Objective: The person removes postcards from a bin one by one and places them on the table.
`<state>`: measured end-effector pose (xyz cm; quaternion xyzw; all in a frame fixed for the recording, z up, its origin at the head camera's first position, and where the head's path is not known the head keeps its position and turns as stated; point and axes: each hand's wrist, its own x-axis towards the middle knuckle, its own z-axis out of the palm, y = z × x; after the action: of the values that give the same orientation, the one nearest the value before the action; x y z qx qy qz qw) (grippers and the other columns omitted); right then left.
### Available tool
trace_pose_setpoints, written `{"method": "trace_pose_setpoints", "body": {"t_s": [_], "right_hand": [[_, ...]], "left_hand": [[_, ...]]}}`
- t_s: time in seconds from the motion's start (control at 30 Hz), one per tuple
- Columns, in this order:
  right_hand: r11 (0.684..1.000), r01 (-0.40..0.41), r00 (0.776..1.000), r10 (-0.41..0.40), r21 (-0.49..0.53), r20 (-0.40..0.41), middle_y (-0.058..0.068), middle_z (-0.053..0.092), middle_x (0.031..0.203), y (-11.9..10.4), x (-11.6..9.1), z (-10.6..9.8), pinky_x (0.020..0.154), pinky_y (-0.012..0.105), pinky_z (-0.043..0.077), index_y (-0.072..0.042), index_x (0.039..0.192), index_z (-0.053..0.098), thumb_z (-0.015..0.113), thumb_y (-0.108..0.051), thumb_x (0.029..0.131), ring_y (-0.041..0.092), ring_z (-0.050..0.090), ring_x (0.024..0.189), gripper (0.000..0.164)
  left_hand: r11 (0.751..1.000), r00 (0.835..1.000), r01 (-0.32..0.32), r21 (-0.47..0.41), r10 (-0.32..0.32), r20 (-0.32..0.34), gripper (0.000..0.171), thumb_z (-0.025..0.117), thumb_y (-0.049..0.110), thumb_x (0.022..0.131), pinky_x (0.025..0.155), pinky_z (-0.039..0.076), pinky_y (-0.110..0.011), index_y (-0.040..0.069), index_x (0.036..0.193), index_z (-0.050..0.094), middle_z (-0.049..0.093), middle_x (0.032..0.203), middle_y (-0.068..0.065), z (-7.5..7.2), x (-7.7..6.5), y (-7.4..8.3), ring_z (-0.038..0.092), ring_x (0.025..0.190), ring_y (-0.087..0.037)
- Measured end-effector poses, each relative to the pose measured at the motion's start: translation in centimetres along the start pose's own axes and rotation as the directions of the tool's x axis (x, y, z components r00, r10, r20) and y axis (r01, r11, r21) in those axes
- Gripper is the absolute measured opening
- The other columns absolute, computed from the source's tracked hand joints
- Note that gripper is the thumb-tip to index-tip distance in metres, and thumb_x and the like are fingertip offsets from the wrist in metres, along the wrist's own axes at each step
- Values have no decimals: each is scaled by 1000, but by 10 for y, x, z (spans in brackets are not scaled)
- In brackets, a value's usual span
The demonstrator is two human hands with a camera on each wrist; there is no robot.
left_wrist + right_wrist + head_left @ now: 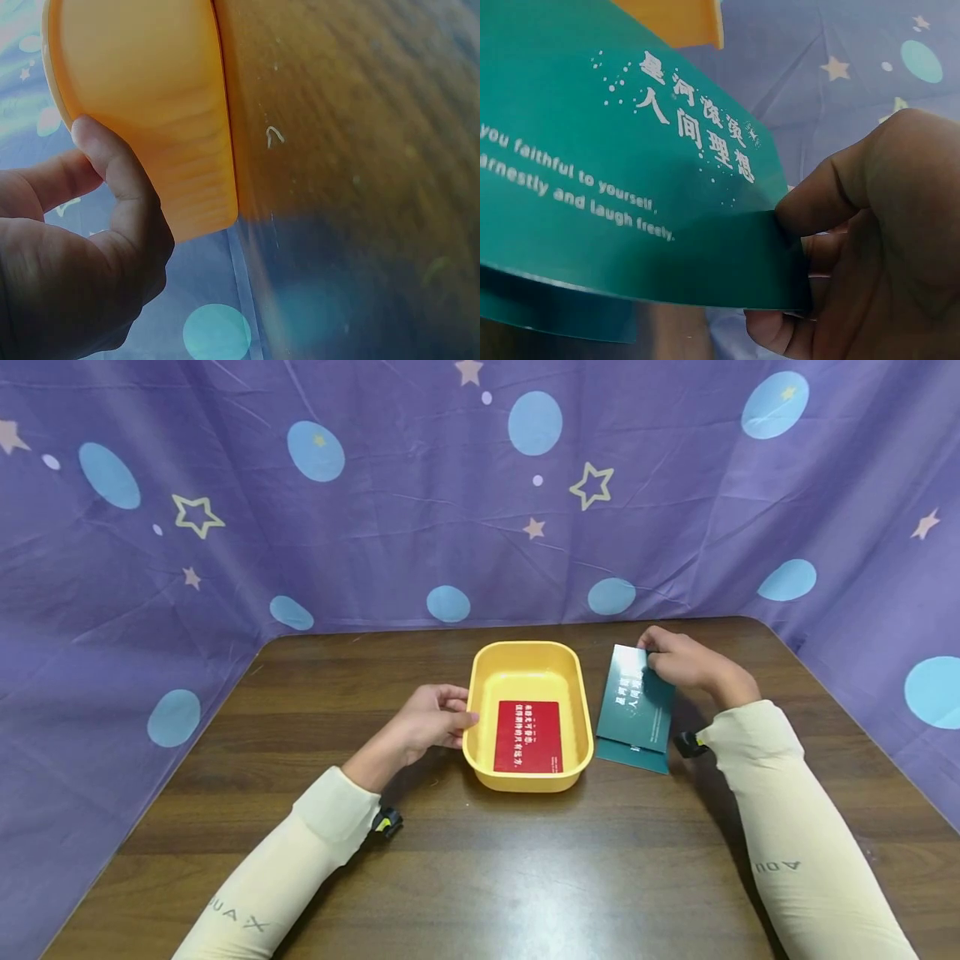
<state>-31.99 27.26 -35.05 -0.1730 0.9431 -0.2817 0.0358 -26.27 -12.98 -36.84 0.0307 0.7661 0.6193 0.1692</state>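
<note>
A yellow plastic tray (480, 670) stands on the table, with a red card (528, 737) bearing white characters lying inside it. My left hand (435, 718) holds the tray's left rim, thumb on the edge; the left wrist view shows the thumb and a finger pinching that rim. To the tray's right, my right hand (678, 660) pinches a green card (637, 702) printed with white writing by its far right corner. Under it, a second green card (633, 757) pokes out at the near side. In the right wrist view the two cards stand slightly apart at the near edge.
The brown wooden table (465, 877) stretches out on all sides of the tray. Behind and beside it hangs a purple curtain (420, 543) with stars and blue ovals. Black wrist cameras (388, 822) sit under both sleeves.
</note>
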Motion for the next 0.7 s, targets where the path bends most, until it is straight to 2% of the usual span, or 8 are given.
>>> {"method": "trace_pose_setpoints", "body": {"t_s": [0.1, 0.27, 0.5, 0.7], "right_hand": [[998, -28, 999, 26, 48, 40, 21, 54, 115, 1, 0, 4, 81, 40, 45, 1, 121, 51, 38, -5, 98, 34, 49, 107, 27], [997, -66, 993, 62, 39, 105, 20, 55, 113, 1, 0, 7, 79, 39, 45, 1, 120, 52, 44, -3, 95, 34, 50, 104, 26], [998, -23, 989, 32, -60, 146, 18, 64, 107, 5, 4, 9, 76, 39, 52, 4, 116, 58, 57, -1, 92, 29, 57, 93, 24], [996, 39, 986, -25, -78, 166, 14, 65, 98, 7, 4, 11, 77, 40, 52, 4, 108, 62, 67, -1, 92, 26, 59, 89, 17]], "left_hand": [[1000, 1000, 1, 1, -1, -1, 49, 68, -4, 93, 58, 60, -26, -9, 138, 51, 58, 97, -6, 0, 0, 1, 62, 71, -19], [1000, 1000, 10, 5, -10, -3, 50, 69, -4, 93, 58, 60, -26, -9, 139, 51, 57, 98, -6, 0, -1, 2, 62, 71, -18], [1000, 1000, 6, -3, -6, -5, 49, 68, -4, 93, 57, 60, -25, -9, 138, 51, 56, 95, -4, 0, -1, 1, 61, 68, -16], [1000, 1000, 7, -2, -7, -8, 50, 69, -4, 93, 57, 60, -25, -9, 139, 50, 56, 95, -5, 0, -1, 1, 61, 68, -17]]}}
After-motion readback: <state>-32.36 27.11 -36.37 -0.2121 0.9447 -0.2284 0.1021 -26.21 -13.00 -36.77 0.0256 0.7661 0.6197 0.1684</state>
